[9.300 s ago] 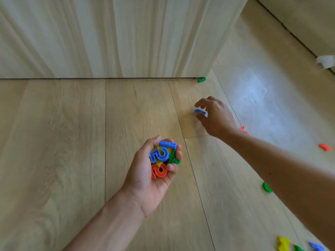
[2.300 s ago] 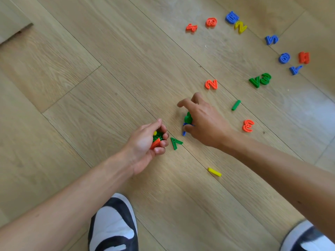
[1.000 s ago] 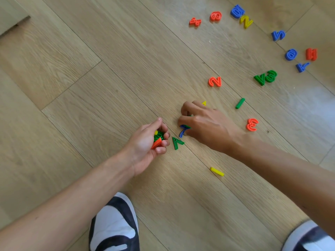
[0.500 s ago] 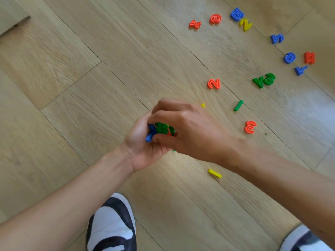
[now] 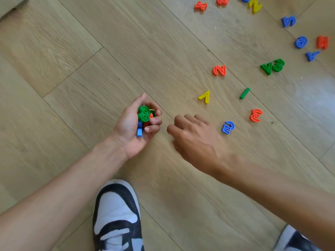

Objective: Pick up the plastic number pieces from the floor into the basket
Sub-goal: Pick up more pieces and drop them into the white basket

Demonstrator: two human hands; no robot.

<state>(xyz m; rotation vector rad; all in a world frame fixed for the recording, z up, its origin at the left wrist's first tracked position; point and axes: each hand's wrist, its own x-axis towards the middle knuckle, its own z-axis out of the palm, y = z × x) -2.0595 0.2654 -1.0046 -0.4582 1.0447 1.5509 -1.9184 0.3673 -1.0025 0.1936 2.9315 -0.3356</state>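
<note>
Looks like a room in a home, seen down at floor level. Shows a pale wood-look plank floor (image 5: 72, 60) with long diagonal seams, glossy toward 2 o'clock. Holds bright plastic number pieces (image 5: 219, 70) in red, blue, green and yellow, strewn from 12 to 3 o'clock like children's toys. Includes a black-and-white sneaker (image 5: 116, 214) at 6 o'clock and a second sneaker (image 5: 293, 240) at 5 o'clock. Ends at 11 o'clock in a pale panel (image 5: 9, 4), too cropped to identify.
</note>
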